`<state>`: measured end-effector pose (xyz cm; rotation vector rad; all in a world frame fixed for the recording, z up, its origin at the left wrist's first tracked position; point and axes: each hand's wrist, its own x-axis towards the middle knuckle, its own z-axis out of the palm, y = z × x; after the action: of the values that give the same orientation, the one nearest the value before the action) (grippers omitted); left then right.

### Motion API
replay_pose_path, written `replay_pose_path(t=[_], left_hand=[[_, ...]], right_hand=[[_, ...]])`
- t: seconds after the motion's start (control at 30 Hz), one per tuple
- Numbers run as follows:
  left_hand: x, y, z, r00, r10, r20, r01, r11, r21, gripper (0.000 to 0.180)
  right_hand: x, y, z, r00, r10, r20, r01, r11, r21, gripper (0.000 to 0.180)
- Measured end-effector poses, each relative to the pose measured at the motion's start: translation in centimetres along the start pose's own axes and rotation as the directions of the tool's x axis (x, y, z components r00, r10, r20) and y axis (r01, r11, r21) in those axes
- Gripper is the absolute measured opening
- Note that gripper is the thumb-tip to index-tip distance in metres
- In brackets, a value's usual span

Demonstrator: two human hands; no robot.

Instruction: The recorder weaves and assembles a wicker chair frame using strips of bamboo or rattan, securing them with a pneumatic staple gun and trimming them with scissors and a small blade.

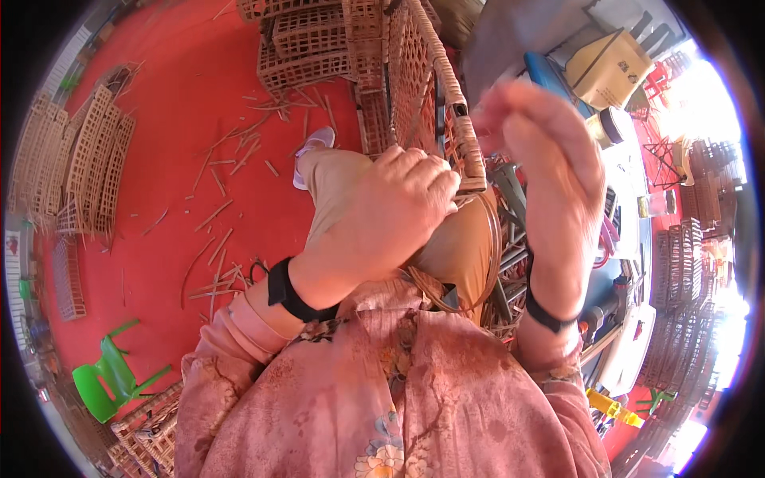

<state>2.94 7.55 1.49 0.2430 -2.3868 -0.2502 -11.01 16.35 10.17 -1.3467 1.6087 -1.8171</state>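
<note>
A brown woven basket [417, 72] with an open lattice side and a thick wrapped rim stands tilted between my legs. My left hand [398, 211] is closed at its near lower corner, the fingertips curled over the edge and partly hidden. To the right of the rim my right hand [554, 151] is raised, its fingers bent toward the basket and smeared by motion. Whether anything is in those fingers is unclear. A thin brown cane strip [496, 255] loops down from the basket's corner over my right thigh.
Cut cane pieces [215, 211] litter the red floor at left. Stacked woven baskets stand at the left [84, 159], far middle [307, 48] and right [681, 279]. A green plastic chair [111, 378] is lower left. At right, a cluttered table holds a cardboard box [608, 70] and a jar [607, 126].
</note>
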Motion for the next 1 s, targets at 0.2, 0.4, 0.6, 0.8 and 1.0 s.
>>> replay_pose_path(t=[0.2, 0.4, 0.6, 0.8, 1.0], left_hand=[[1.9, -1.2, -0.8, 0.945, -0.179, 0.273, 0.261, 0.918, -0.299, 0.037], [3.7, -4.2, 0.1, 0.721, -0.138, 0.679, 0.643, 0.499, -0.581, 0.036], [4.3, -5.2, 0.5, 0.579, -0.019, 0.815, 0.805, 0.172, -0.568, 0.043], [4.1, -5.2, 0.4, 0.57, -0.025, 0.821, 0.819, 0.094, -0.566, 0.045], [3.8, -5.2, 0.5, 0.611, -0.032, 0.791, 0.785, 0.153, -0.6, 0.046]], right_hand=[[-6.8, 1.0, -1.0, 0.926, 0.189, 0.328, -0.054, 0.924, -0.38, 0.018], [-9.0, 3.4, -1.8, 0.955, 0.215, 0.205, -0.02, 0.734, -0.678, 0.028], [-10.0, 6.4, -0.5, 0.992, 0.044, 0.116, 0.038, 0.783, -0.621, 0.037], [-10.5, 7.5, 1.1, 0.965, 0.244, -0.092, -0.256, 0.815, -0.521, 0.033], [-9.3, 9.0, 1.1, 0.946, 0.285, -0.151, -0.322, 0.873, -0.367, 0.026]])
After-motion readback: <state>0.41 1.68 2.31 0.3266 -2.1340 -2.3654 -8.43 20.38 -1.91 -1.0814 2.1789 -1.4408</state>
